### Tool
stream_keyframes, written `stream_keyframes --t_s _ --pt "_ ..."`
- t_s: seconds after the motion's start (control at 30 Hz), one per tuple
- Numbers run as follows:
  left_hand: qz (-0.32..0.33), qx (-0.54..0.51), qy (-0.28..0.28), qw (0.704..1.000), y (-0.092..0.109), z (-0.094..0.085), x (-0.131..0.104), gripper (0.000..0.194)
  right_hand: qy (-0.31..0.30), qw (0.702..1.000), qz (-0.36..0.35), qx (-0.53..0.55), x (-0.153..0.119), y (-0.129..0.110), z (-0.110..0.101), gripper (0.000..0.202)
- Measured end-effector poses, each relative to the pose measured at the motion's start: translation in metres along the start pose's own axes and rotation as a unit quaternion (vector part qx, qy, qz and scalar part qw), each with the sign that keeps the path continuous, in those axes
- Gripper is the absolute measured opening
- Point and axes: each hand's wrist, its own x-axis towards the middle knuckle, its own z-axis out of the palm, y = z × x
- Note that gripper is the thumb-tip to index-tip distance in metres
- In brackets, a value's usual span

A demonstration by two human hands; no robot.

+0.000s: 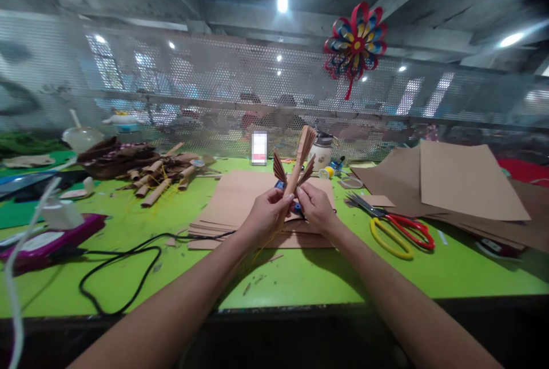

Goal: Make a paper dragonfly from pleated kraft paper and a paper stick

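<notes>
Above a stack of brown paper sheets (240,191), both hands hold a rolled brown paper tube (294,179) with pleated paper fans at its top and sides. My left hand (270,211) is closed around the tube's lower part, the thumb lying along it. My right hand (317,209) pinches at the base of the right-hand pleated fan (307,170), close to the left fingertips. Fine yellow thread trails below the left hand. Partly hidden behind the hands is a blue object (297,207) whose kind I cannot make out.
Scissors (381,213) with yellow and red handles lie right, before large brown sheets (467,180). Behind stand a jar (321,154) and yellow spool (326,173). Left are several paper rolls (156,191), a black cord (124,253) and a purple power strip (92,226).
</notes>
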Motion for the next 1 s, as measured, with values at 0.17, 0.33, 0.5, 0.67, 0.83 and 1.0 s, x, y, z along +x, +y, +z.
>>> stream_keyframes --t_s 0.17,0.33,0.5,0.67,0.83,1.0 --pt "-0.005 -0.001 -0.004 1.0 -0.001 0.0 0.0 0.025 -0.001 0.997 0.036 0.072 -0.001 -0.001 0.003 0.027" --pt "-0.047 -0.048 -0.009 0.998 0.005 -0.002 -0.002 0.026 0.031 0.991 0.056 0.117 -0.002 -0.004 -0.004 0.025" --pt "-0.09 -0.039 -0.006 0.995 0.013 -0.002 -0.004 0.023 0.131 0.95 0.134 0.25 0.006 -0.001 -0.02 0.023" --pt "-0.11 -0.04 -0.033 0.993 0.012 0.001 -0.005 0.02 0.059 0.915 0.143 0.372 0.009 0.002 -0.023 0.026" --pt "-0.109 -0.041 -0.036 0.993 0.009 0.003 -0.006 0.02 0.051 0.916 0.139 0.372 0.006 0.004 -0.019 0.025" --pt "-0.097 -0.029 -0.032 0.994 0.006 0.001 -0.006 0.02 0.063 0.902 0.174 0.391 0.005 0.001 -0.017 0.028"
